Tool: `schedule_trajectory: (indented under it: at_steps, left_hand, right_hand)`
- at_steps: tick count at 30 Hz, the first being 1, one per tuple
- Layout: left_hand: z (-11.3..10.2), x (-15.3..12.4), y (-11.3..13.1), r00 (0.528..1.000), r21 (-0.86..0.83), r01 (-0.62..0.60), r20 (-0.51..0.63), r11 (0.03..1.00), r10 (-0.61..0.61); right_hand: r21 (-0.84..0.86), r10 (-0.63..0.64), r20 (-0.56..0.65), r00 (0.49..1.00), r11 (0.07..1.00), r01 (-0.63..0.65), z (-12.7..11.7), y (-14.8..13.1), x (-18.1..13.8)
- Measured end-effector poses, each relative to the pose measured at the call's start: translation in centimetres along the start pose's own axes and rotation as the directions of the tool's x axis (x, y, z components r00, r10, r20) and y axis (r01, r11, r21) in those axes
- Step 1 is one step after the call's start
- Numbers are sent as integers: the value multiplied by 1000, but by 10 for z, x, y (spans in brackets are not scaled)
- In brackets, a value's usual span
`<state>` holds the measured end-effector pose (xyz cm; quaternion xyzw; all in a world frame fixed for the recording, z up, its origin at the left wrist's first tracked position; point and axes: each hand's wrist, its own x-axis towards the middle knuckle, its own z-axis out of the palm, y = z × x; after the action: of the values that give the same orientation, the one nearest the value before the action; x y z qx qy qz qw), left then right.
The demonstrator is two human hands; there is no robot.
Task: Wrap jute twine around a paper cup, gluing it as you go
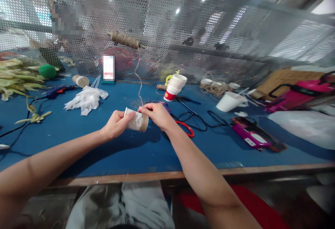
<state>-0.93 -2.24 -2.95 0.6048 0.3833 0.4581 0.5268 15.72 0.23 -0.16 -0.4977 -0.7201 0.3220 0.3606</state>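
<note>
My left hand is closed around a white paper cup, which lies tilted on its side above the table, rim toward the left. Brown twine is wound in a band round the cup's base end. My right hand pinches the loose strand of twine close to that base. From there the strand runs up to a twine-wrapped stick fixed at the mesh screen. Under and behind my right hand lie red-handled scissors, partly hidden by the wrist.
A stack of paper cups stands behind my hands. Crumpled white cloth and a blue glue gun lie left. To the right are a white cup, a purple device, black cables and a plastic bag. A perforated metal screen bounds the back.
</note>
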Motion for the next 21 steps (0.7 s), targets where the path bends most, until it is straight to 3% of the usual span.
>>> schedule_trajectory:
  at_steps: [3, 6, 11, 15, 17, 19, 21]
  left_hand:
    - [2, 4, 4, 997, -106, 36, -66, 994, -43]
    - [4, 8, 10, 986, -193, 57, -143, 979, -86]
    - [3, 11, 12, 975, -205, 82, -188, 975, -121]
    - [0, 13, 9, 990, -194, 55, -119, 979, -79]
    - [-2, 16, 9, 992, -262, 73, -81, 962, -97]
    - [-6, 19, 11, 983, -388, 158, -23, 908, -181]
    - [-9, 22, 14, 950, -468, 309, 108, 828, -293]
  right_hand:
    - [-71, 76, -38, 996, 994, -78, -2, 7, 5]
    - [24, 104, -70, 992, 994, -102, -6, 3, 3]
    - [146, 33, 141, 990, 988, -53, -8, -13, -9]
    - [149, 22, 202, 979, 987, -53, -8, -10, -9]
    - [128, -35, 194, 980, 992, 10, -9, -7, -7]
    - [71, -118, 187, 975, 992, 106, -10, -7, -7]
    - [18, -174, 208, 963, 985, 174, -10, -8, -7]
